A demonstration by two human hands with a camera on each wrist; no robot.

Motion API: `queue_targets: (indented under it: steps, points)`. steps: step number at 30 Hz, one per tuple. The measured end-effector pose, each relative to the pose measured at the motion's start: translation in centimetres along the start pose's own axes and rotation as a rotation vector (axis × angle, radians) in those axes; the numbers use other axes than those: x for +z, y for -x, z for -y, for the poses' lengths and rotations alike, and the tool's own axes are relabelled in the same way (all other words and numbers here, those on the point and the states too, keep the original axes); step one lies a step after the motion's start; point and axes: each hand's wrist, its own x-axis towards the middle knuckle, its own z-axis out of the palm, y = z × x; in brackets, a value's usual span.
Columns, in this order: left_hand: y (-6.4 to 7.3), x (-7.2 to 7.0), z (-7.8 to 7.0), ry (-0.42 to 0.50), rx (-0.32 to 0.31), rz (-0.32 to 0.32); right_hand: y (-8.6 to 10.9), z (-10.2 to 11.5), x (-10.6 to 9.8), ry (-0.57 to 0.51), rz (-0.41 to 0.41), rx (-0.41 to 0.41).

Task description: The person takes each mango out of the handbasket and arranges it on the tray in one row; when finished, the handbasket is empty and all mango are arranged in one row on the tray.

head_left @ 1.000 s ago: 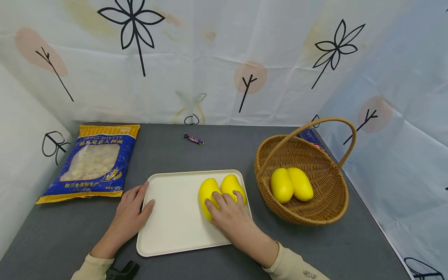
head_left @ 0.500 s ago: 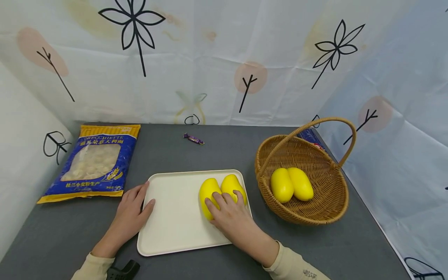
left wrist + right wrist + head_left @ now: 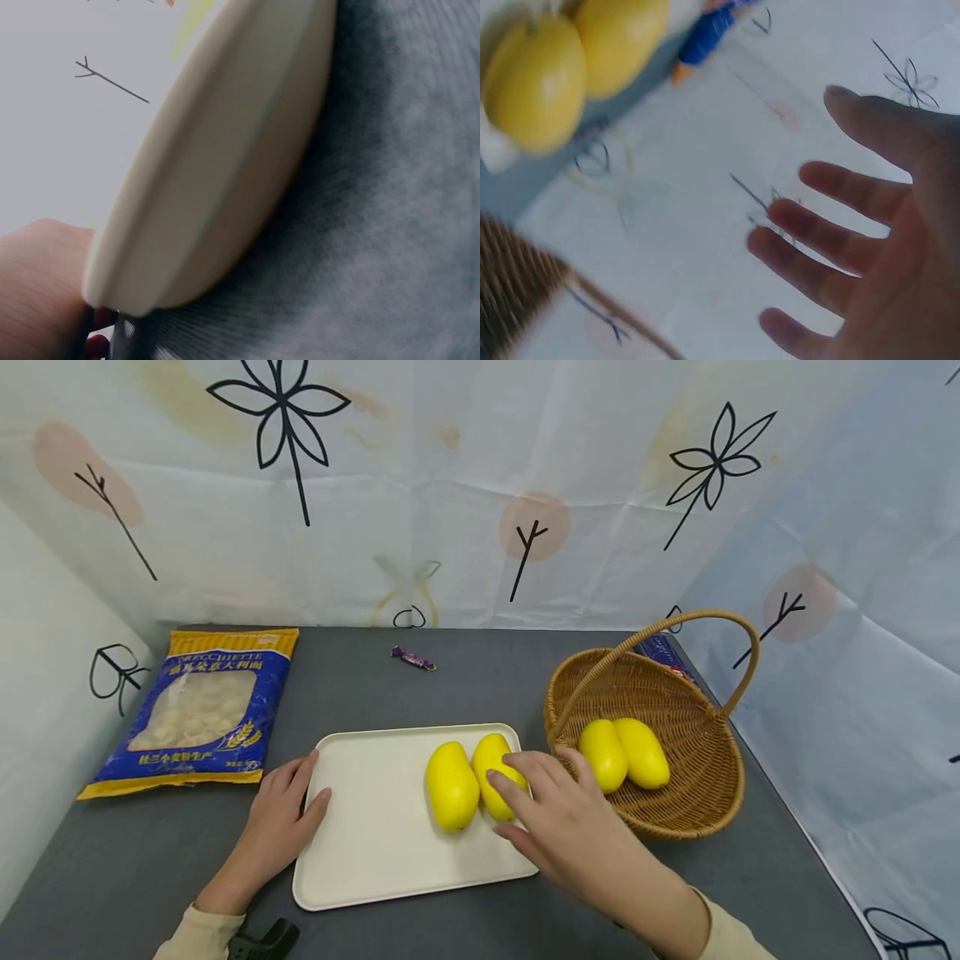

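Two yellow mangoes lie side by side on the right part of the cream tray [image 3: 375,860]: the left mango [image 3: 452,787] and the right mango [image 3: 491,756]. My left hand [image 3: 279,814] holds the tray's left edge, its thumb over the rim; the left wrist view shows the tray's side close up. My right hand [image 3: 573,831] hovers over the tray's right edge, fingers spread, and hides part of the right mango. In the right wrist view its palm and fingers [image 3: 817,232] hold nothing. A wicker basket [image 3: 697,760] at the right contains two more mangoes [image 3: 641,756].
A blue and yellow bag of orecchiette pasta [image 3: 198,710] lies at the left. Near the back is a purple wrapped candy [image 3: 412,658]. A blue package [image 3: 660,647] sits partly hidden behind the basket, whose tall handle [image 3: 738,631] rises above it. Patterned cloth surrounds the table.
My right hand has come off the two mangoes on the tray and moved right, its fingers opening. Both mangoes stay put. The left hand has not visibly moved.
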Motion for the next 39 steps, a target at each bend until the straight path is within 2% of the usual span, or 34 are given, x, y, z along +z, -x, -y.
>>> queue_targets:
  steps: [3, 6, 11, 17, 22, 26, 34, 39]
  points:
    - [0.0, 0.0, 0.0, 0.001, 0.003, -0.003, 0.8, -2.0, -2.5, -0.038, 0.008, 0.019]
    - [0.0, 0.0, 0.1, 0.000, -0.001, 0.003, 1.3, -4.4, -4.1, -0.084, 0.059, 0.071]
    - [0.0, 0.0, 0.0, -0.002, -0.013, 0.016, 1.7, -9.1, -4.7, -0.160, 0.208, 0.215]
    - [0.0, 0.0, 0.1, -0.002, -0.010, 0.010, 1.5, -14.4, -3.4, -0.230, 0.414, 0.364]
    - [0.0, 0.0, 0.1, -0.009, -0.001, -0.004, 1.1, -17.2, -1.4, -0.287, 0.569, 0.452]
    - [0.0, 0.1, 0.1, -0.008, 0.001, -0.003, 1.1, -18.4, 0.0, -0.326, 0.676, 0.496]
    - [0.1, 0.0, -0.1, -0.002, -0.008, 0.003, 1.3, -19.9, 2.3, -0.357, 0.821, 0.515]
    - [0.0, -0.1, -0.1, -0.006, -0.005, 0.004, 1.4, -20.3, 3.0, -0.350, 0.863, 0.508]
